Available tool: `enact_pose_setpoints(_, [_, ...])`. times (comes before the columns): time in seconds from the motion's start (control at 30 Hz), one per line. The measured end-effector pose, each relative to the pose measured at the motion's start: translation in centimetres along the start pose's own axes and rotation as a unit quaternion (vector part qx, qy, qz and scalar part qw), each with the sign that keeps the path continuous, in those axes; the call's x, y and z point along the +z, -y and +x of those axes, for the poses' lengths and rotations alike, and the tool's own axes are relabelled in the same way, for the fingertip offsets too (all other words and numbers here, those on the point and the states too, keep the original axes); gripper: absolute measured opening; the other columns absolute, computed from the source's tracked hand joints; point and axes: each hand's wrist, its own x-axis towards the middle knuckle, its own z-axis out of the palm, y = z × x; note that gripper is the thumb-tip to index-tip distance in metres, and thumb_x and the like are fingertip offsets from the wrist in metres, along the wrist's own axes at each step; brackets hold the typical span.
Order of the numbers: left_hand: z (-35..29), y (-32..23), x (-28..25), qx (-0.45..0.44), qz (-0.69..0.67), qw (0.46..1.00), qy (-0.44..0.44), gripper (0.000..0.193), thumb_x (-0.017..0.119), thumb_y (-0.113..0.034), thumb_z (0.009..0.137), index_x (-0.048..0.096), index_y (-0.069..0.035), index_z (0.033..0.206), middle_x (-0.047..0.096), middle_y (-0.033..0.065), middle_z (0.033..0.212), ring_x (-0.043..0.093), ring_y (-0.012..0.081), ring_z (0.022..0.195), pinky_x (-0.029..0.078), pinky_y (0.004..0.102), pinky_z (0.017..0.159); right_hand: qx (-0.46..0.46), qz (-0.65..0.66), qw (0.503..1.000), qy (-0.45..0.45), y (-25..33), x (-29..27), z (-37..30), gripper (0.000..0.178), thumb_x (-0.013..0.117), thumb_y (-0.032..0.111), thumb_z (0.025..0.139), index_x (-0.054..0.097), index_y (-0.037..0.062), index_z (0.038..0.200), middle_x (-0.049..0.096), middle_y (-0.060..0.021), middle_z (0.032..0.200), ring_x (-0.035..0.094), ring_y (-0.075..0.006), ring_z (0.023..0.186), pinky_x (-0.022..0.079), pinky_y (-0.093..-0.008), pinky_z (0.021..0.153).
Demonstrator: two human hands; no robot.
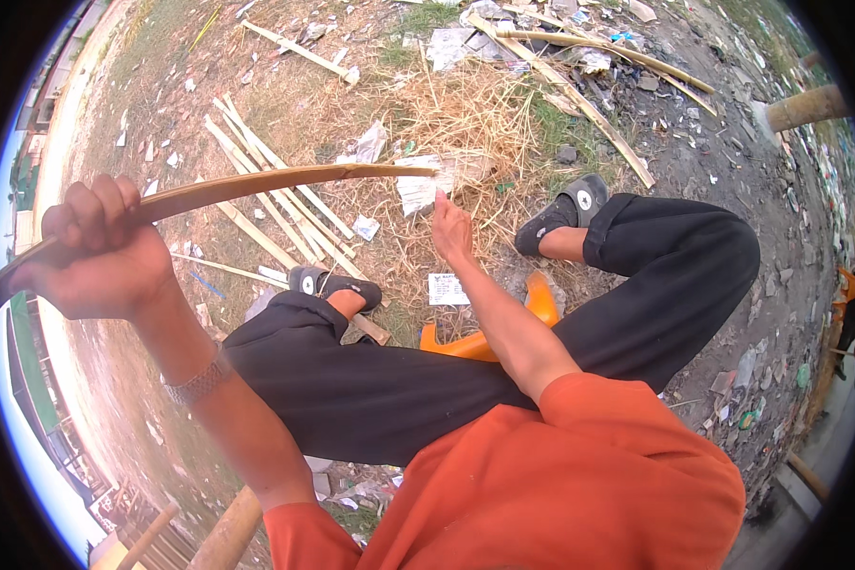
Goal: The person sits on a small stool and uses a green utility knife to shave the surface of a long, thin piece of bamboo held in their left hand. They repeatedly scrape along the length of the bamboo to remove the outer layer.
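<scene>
A long, curved bamboo strip (285, 178) spans the view from the left edge to just above my right hand. My left hand (104, 242) is raised at the left, its fingers wrapped round the strip's thick end. A metal watch band circles that wrist. My right hand (452, 231) is in front of me, close below the strip's thin tip, with its fingers curled and the forefinger pointing up. Whether it touches the tip or holds something small, I cannot make out. Below that hand, a small printed white card (447, 289) lies on the ground.
Several split bamboo strips (290, 204) lie on the ground beyond my left foot. Longer bamboo pieces (579, 100) lie farther off at the right, near dry straw (484, 119). A curved orange plastic piece (461, 346) is between my legs. A bamboo post (807, 107) stands at the right.
</scene>
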Motion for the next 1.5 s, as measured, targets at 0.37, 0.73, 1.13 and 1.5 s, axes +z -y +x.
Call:
enact_pose_setpoints(0.37, [1.7, 0.6, -2.2, -0.034, -0.084, 0.991, 0.098, 0.069, 0.020, -0.079, 0.081, 0.030, -0.015, 0.058, 0.020, 0.0005, 0.055, 0.019, 0.0153, 0.053, 0.019, 0.0305, 0.055, 0.031, -0.052, 0.998, -0.003, -0.9, 0.4, 0.8, 0.068, 0.026, 0.049, 0.096, 0.064, -0.0057, 0.087, 0.062, -0.0301, 0.088, 0.060, -0.0432, 0.087, 0.046, -0.0503, 0.081])
enact_pose_setpoints(0.73, [0.4, 2.2, 1.5, 0.039, 0.040, 0.996, -0.076, 0.040, 0.025, -0.044, 0.095, 0.037, -0.011, 0.075, 0.033, 0.0038, 0.062, 0.034, 0.0165, 0.057, 0.039, 0.0367, 0.071, -0.048, 0.049, 0.995, 0.077, 6.7, -1.2, 0.4, 0.049, 0.028, 0.044, 0.097, 0.050, 0.0008, 0.100, 0.060, -0.0290, 0.077, 0.057, -0.0465, 0.076, 0.042, -0.0524, 0.075])
enact_pose_setpoints(1.13, [-2.3, 1.1, 4.0, 0.096, 0.036, 0.987, -0.126, 0.033, 0.032, -0.034, 0.093, 0.033, -0.012, 0.068, 0.027, 0.0024, 0.057, 0.028, 0.0148, 0.049, 0.033, 0.0329, 0.054, -0.111, -0.053, 0.992, 0.036, 13.0, -3.5, -4.6, 0.053, 0.031, 0.040, 0.098, 0.060, -0.0029, 0.089, 0.060, -0.0301, 0.075, 0.058, -0.0484, 0.076, 0.045, -0.0533, 0.073])
enact_pose_setpoints(1.5, [-2.5, 0.3, 4.3, 0.117, 0.073, 0.982, -0.133, 0.046, 0.029, -0.047, 0.098, 0.032, -0.012, 0.068, 0.027, 0.0021, 0.054, 0.027, 0.0156, 0.048, 0.033, 0.0342, 0.051, -0.096, -0.114, 0.988, 0.041, 12.0, -3.5, -5.4, 0.055, 0.029, 0.044, 0.097, 0.060, -0.0009, 0.095, 0.060, -0.0329, 0.082, 0.059, -0.0479, 0.082, 0.047, -0.0528, 0.076])
